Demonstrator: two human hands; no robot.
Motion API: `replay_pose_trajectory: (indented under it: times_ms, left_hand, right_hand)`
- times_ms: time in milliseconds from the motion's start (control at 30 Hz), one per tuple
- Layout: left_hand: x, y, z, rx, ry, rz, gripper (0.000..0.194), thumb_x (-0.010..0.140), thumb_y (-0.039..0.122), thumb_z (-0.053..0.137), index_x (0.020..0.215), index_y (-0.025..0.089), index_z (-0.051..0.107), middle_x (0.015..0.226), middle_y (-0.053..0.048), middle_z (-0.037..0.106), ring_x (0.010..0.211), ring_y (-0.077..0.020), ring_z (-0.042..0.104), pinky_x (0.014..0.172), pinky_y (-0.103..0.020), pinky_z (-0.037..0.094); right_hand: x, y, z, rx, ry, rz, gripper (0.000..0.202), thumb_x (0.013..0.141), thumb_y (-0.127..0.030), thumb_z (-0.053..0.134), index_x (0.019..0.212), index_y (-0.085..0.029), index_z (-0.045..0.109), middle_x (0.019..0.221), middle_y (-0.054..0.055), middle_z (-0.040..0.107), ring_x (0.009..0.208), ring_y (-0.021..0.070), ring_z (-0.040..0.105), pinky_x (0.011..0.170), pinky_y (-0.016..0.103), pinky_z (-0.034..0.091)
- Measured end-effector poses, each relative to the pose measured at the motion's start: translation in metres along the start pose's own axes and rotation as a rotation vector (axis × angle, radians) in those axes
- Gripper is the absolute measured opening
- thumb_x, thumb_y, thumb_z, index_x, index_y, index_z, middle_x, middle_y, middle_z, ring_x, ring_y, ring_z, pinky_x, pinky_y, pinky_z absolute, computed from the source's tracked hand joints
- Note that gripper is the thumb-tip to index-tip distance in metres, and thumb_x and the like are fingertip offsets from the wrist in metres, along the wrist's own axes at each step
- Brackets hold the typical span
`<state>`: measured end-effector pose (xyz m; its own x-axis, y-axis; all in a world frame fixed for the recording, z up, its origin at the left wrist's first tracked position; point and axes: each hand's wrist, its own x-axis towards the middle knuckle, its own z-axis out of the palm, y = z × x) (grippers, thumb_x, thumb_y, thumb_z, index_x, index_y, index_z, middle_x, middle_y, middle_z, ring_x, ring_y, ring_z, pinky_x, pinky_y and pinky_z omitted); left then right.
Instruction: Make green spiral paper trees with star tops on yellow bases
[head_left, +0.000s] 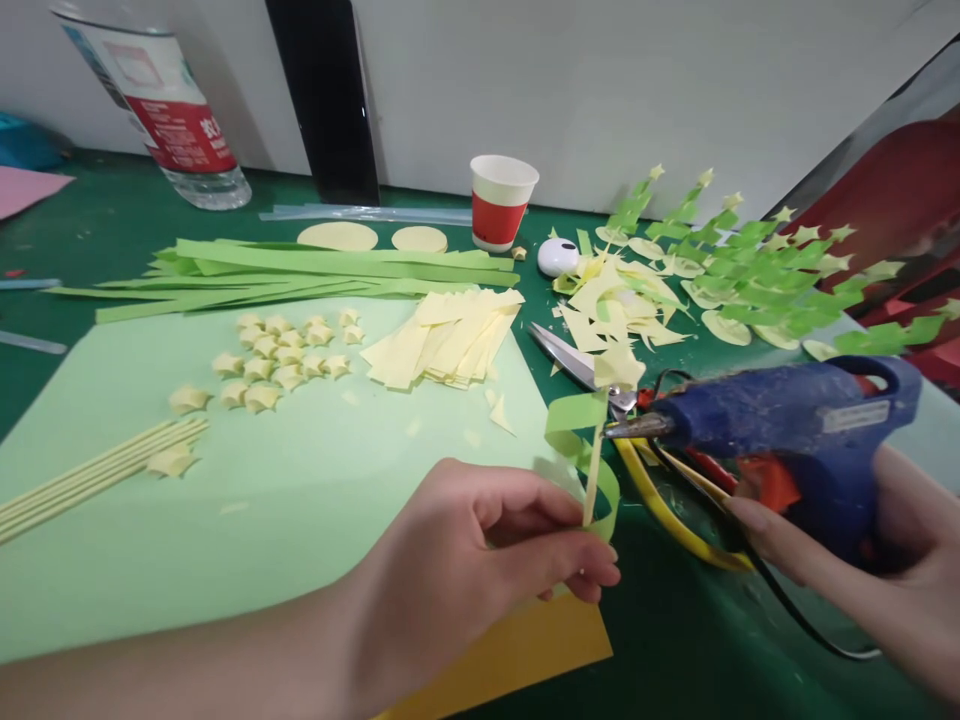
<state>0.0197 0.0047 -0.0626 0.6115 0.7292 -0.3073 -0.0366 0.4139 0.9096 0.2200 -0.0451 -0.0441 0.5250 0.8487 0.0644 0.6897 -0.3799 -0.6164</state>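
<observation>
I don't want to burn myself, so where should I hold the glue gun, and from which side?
Probably best by the handle of the blue glue gun, coming from behind, like the right hand does. The handle hangs down at the back, while the metal tip sticks out in front, towards the pale stick. The tip may be hot.

White "农" on red label [180, 135] of bottle [208, 190]; sticker [856, 415] on glue gun [757, 405] illegible.
</observation>
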Motion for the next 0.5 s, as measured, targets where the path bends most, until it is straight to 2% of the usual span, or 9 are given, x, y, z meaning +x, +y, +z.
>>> replay_pose_trajectory:
  times_ms: [167, 333, 433, 500]
  left_hand:
    - [-0.001, 0.0008, 0.0002, -0.006, 0.007, 0.012, 0.012, 0.071, 0.02, 0.065, 0.06, 0.019, 0.065, 0.063, 0.004, 0.071, 0.061, -0.0101, 0.065, 0.053, -0.014, 0.048]
    - [-0.0026, -0.0008, 0.0002, -0.001, 0.004, 0.01, 0.011, 0.072, 0.021, 0.066, 0.06, 0.019, 0.066, 0.063, 0.004, 0.071, 0.061, -0.0093, 0.065, 0.055, -0.013, 0.049]
    - [-0.0016, -0.0017, 0.0002, -0.008, -0.008, 0.008, 0.012, 0.072, 0.02, 0.065, 0.06, 0.019, 0.066, 0.063, 0.004, 0.071, 0.061, -0.0087, 0.065, 0.055, -0.012, 0.049]
    - [-0.0007, -0.0016, 0.0003, -0.021, -0.014, 0.007, 0.012, 0.073, 0.019, 0.065, 0.06, 0.019, 0.066, 0.063, 0.005, 0.071, 0.061, -0.0082, 0.065, 0.054, -0.011, 0.049]
  right_hand:
    - [0.0002, 0.0028, -0.0003, 0.013, 0.025, -0.01, 0.02, 0.059, -0.04, 0.063, 0.069, -0.029, 0.048, 0.052, -0.001, 0.048, 0.043, 0.0142, 0.04, 0.041, 0.029, 0.034]
    - [-0.0007, 0.0009, 0.0015, 0.02, 0.017, -0.011, 0.021, 0.061, -0.041, 0.063, 0.07, -0.029, 0.049, 0.056, 0.001, 0.051, 0.046, 0.0157, 0.042, 0.042, 0.03, 0.034]
    - [-0.0013, 0.0012, -0.0002, -0.024, 0.046, -0.044, 0.02, 0.065, -0.039, 0.062, 0.066, -0.028, 0.045, 0.054, 0.0, 0.048, 0.046, 0.0157, 0.041, 0.043, 0.031, 0.036]
    - [-0.0005, 0.0031, -0.0052, -0.069, -0.004, -0.078, 0.023, 0.068, -0.037, 0.062, 0.064, -0.027, 0.041, 0.053, 0.0, 0.046, 0.045, 0.0159, 0.042, 0.041, 0.03, 0.034]
